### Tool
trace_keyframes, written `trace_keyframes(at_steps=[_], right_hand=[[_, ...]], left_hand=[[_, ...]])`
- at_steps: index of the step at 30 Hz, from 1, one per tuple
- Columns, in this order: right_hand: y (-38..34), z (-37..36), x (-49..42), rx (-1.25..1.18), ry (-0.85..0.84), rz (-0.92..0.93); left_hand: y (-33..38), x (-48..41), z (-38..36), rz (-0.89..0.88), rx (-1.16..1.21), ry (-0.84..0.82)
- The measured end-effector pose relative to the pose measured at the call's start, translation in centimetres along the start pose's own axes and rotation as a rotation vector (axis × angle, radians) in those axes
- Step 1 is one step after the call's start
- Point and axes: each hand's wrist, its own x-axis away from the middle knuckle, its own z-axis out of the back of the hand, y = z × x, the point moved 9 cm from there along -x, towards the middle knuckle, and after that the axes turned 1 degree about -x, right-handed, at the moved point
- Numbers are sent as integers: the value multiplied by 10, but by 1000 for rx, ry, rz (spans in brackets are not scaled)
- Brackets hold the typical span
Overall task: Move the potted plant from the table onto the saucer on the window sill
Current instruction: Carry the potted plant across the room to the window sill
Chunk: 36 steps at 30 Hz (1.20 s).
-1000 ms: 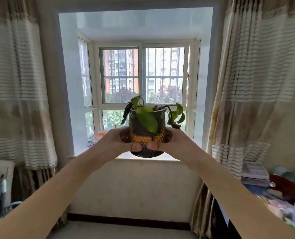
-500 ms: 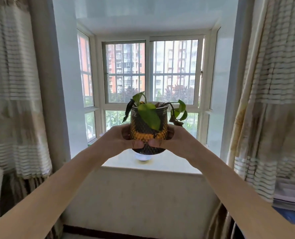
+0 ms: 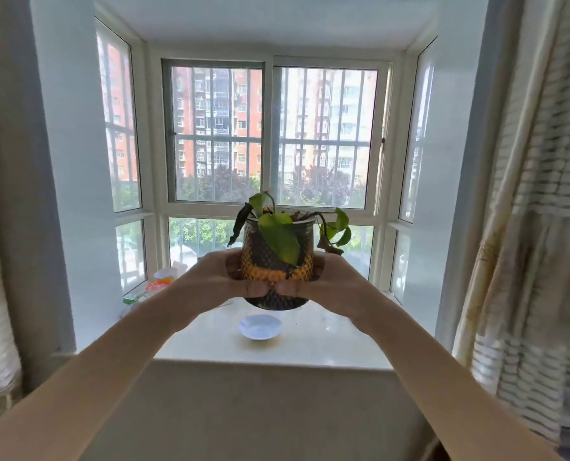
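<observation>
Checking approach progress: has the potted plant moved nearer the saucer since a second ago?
Yes. The potted plant, held by left hand and right hand, now hangs just above the saucer on the sill.

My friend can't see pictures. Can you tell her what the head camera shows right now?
Two bare hands, left hand and right hand, hold a potted plant up in the air in front of a bay window. A small white saucer waits empty on the window sill just below the pot. Striped curtains hang at the sides.

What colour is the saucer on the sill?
White, seen in the head view: saucer.
</observation>
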Motion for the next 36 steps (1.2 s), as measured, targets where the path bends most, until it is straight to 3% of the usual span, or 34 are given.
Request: trace_keyframes(at_steps=[17,36], right_hand=[[111,25,-195,-105,-145,100],[207,8,-378,-116,-67,28]], left_hand=[[-83,-179,34,15,-58,85],[-207,-368,116,51,-77,12]])
